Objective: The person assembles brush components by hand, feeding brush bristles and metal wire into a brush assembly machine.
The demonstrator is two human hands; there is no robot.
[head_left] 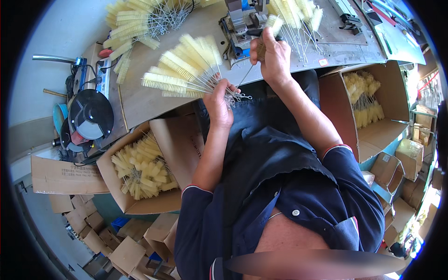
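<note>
My left hand (pixel 218 100) is closed round the wire handles of a fanned bunch of bottle brushes (pixel 184 67). Their pale yellow bristle heads spread up and to the left, and the looped wire ends stick out to the right of the fist. My right hand (pixel 274 56), farther up and to the right, grips a single bottle brush (pixel 262 50) by its bristle head. That brush's wire slants down toward my left hand. Just beyond my right hand stands a small metal fixture (pixel 240 28) with a dark lever. My right fingers partly hide the brush head.
More brushes (pixel 135 23) lie at the table's far left, and another pile (pixel 296 18) lies beyond my right hand. Cardboard boxes of brushes stand at the left (pixel 116 186) and right (pixel 380 135). A round black machine (pixel 91 112) sits left of the table (pixel 154 100).
</note>
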